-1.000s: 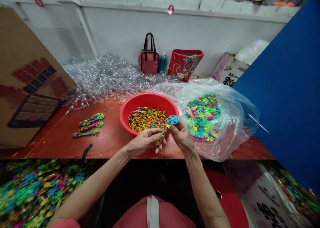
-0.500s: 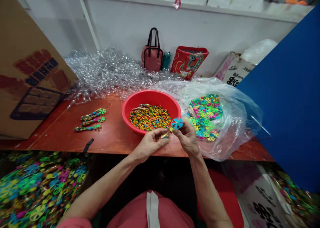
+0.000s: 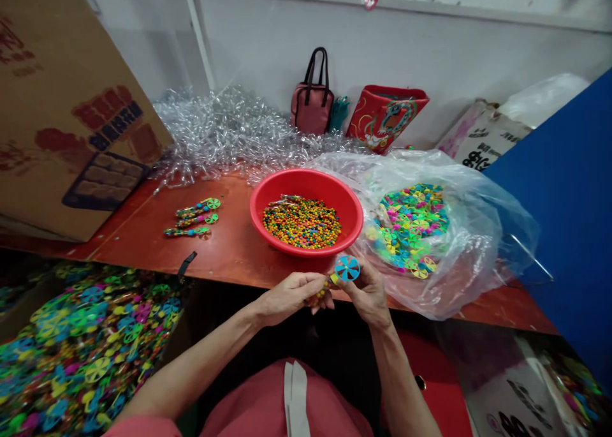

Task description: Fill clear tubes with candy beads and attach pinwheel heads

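In the head view my left hand (image 3: 291, 295) is closed round a small clear tube (image 3: 319, 296) filled with colourful candy balls, partly hidden by the fingers. My right hand (image 3: 370, 296) pinches a blue pinwheel top (image 3: 347, 268) with a yellow base at the tube's upper end; whether the two are fully joined I cannot tell. Both hands are just in front of the table edge, below a red bowl (image 3: 306, 252). Many small candy balls (image 3: 301, 226) lie in the bowl, with a few clear tubes among them. Several filled pinwheel tubes (image 3: 191, 219) lie on the table to the left.
A clear plastic bag (image 3: 471, 284) of pinwheel tops lies at right. Behind the bowl spreads a heap of empty clear tubes (image 3: 229, 124). A cardboard box (image 3: 62, 105) stands left, a blue panel (image 3: 568, 220) right. Finished-looking pinwheel tubes (image 3: 95, 341) fill a box below.
Both hands have drawn down towards my body, away from the bowl, with the tube and blue pinwheel top still held together. The camera view has turned slightly left.
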`<state>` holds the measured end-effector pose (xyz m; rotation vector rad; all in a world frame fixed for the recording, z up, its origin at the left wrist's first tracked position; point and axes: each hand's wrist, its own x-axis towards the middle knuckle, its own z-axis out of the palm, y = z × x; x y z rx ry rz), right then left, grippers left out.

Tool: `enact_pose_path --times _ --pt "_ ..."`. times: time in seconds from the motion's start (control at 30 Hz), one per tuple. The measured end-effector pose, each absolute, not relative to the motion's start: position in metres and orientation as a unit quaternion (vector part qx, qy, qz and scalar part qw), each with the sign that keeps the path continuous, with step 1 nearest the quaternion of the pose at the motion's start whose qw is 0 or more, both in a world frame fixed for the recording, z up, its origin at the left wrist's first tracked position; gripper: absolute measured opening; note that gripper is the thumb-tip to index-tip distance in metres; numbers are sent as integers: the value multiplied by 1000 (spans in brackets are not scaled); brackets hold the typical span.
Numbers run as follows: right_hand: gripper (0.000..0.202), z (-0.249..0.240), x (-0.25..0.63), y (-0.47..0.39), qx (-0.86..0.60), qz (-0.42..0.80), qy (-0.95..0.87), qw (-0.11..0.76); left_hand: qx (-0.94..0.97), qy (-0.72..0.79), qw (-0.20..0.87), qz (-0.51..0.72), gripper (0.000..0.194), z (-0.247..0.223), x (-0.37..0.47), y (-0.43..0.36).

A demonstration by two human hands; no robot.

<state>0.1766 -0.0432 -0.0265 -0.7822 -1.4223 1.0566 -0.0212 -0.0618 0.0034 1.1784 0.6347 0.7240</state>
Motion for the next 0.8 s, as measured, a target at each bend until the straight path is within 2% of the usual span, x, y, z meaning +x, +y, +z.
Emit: enact_pose_path --times 0.17,0.23,0.33,0.4,0.47,0.57,0.6,0.73,0.8 --pt "13 -36 164 -49 -367 361 -642 568 501 404 610 462 49 -14 -20 -68" --pt "12 -35 161 -52 -358 359 -652 564 478 376 654 451 48 -17 -23 -70" --pt "17 -33 162 -56 -335 408 -653 543 424 282 782 360 54 -17 -31 -77" --pt "19 -34 162 -58 -333 435 -650 526 393 254 825 318 58 -19 -36 -82" --pt "17 -35 159 -59 -336 421 -661 522 405 298 790 350 53 -22 -37 -85" --pt "9 -34 152 -60 -335 362 -690 530 451 400 648 465 43 -25 -36 -87" --pt "8 -34 150 -60 -330 356 -694 532 459 404 635 472 43 -25 -37 -87" --pt "7 -33 148 -65 -302 416 -682 521 447 303 763 355 54 -22 -47 -91" --pt "8 -35 147 -67 -298 428 -684 510 444 304 775 330 57 -21 -52 -96"
